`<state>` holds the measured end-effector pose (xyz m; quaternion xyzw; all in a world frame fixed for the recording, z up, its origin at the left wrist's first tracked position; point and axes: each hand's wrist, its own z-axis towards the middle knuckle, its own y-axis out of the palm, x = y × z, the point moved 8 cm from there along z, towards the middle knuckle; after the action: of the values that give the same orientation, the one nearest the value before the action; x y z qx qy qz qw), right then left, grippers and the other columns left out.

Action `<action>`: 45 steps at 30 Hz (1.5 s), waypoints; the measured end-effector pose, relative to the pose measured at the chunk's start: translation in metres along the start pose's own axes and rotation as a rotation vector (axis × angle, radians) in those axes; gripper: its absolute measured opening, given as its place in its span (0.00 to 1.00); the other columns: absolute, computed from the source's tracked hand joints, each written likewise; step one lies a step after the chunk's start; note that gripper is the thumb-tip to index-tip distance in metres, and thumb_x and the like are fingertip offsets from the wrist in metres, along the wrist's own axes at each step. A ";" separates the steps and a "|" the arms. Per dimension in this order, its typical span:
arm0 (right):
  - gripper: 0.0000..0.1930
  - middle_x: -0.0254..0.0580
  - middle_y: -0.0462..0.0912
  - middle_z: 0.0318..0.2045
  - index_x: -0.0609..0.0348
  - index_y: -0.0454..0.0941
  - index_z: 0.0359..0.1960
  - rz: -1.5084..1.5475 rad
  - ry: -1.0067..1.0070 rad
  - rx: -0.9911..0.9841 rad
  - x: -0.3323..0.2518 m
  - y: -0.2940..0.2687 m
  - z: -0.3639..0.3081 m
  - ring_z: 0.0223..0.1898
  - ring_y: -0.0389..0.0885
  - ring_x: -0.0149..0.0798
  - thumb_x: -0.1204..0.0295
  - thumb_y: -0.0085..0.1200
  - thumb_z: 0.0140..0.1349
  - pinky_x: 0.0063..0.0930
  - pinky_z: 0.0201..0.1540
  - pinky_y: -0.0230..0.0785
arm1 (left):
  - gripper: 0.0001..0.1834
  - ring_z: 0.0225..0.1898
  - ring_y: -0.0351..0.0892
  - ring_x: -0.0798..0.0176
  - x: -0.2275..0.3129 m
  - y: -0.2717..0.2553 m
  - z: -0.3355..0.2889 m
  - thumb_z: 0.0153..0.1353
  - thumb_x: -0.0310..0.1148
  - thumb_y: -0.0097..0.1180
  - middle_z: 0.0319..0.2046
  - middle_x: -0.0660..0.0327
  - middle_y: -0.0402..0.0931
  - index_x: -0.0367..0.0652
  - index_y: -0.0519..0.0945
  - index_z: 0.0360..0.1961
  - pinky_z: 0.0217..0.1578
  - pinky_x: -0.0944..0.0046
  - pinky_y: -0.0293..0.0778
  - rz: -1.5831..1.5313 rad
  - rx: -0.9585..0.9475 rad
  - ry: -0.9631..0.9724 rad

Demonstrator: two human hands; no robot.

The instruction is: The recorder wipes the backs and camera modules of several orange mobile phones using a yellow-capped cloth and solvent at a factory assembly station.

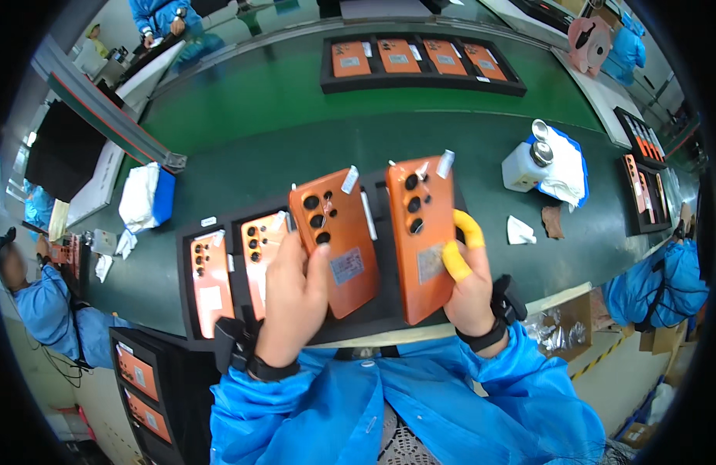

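Green workbench; on it, black tray of orange phones. Left hand: gripping one handset, above tray. Right hand, yellow finger covers: gripping second handset, alongside.

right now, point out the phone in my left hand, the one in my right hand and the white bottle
Left phone [351, 237] in left hand [288, 306], head view: middle of its orange back.
Right phone [432, 235] in right hand [472, 294], head view: middle of its orange back.
White bottle [520, 170], head view: side of its white body.
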<state>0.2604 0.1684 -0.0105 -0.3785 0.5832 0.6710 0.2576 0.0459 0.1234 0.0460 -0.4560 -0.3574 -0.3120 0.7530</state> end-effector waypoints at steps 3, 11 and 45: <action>0.24 0.47 0.71 0.58 0.58 0.56 0.64 -0.088 -0.319 0.011 -0.018 -0.013 -0.016 0.57 0.71 0.36 0.77 0.44 0.68 0.32 0.60 0.62 | 0.09 0.24 0.79 0.54 0.021 -0.014 -0.015 0.62 0.24 0.54 0.25 0.50 0.76 0.34 0.71 0.42 0.26 0.61 0.72 0.077 0.099 0.050; 0.22 0.45 0.76 0.52 0.59 0.56 0.65 -0.372 -0.413 0.029 -0.056 -0.011 -0.015 0.52 0.74 0.31 0.76 0.42 0.70 0.26 0.56 0.64 | 0.11 0.32 0.82 0.54 0.032 -0.030 -0.018 0.62 0.21 0.53 0.32 0.50 0.78 0.32 0.70 0.46 0.31 0.64 0.74 0.124 0.120 0.179; 0.24 0.60 0.69 0.56 0.67 0.76 0.48 -1.727 -0.401 -0.571 0.056 0.146 -0.025 0.67 0.52 0.62 0.59 0.56 0.56 0.69 0.60 0.48 | 0.18 0.33 0.78 0.36 -0.111 -0.151 -0.037 0.64 0.42 0.46 0.29 0.41 0.78 0.36 0.78 0.31 0.34 0.44 0.73 0.942 0.065 -0.403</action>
<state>0.1175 0.1114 0.0290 -0.6073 -0.1429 0.4176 0.6606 -0.1259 0.0474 0.0121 -0.5950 -0.2606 0.1665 0.7418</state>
